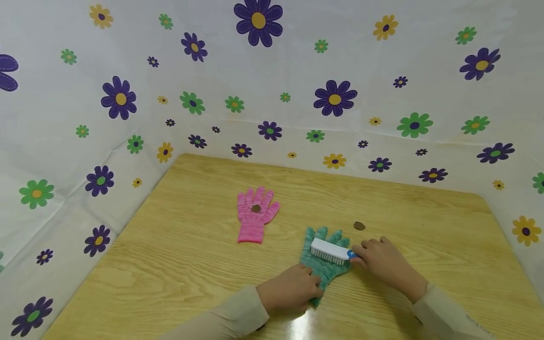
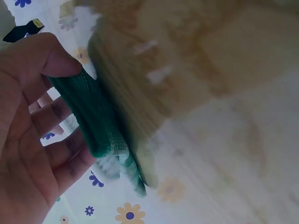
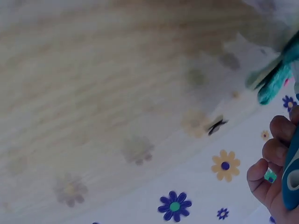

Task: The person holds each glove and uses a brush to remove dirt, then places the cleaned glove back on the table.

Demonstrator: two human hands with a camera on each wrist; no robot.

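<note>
a: what's the left hand (image 1: pixel 290 289) up to?
b: it's clamped on the cuff of the green glove (image 1: pixel 325 271), thumb on one side and fingers on the other.
a: and the right hand (image 1: pixel 384 262)?
b: its fingers are curled round the handle of a brush (image 1: pixel 329 248). the white head lies across the glove, bristles down.
a: where's the glove, then?
b: on the wooden table (image 1: pixel 170 245), its fingers pointing away from the person.
a: anything else lying there?
b: a pink glove (image 1: pixel 251 230), farther off to the left, with a brown piece (image 1: pixel 256 208) on it. another brown piece (image 1: pixel 359 225) sits near the green glove's fingertips, to the right.
</note>
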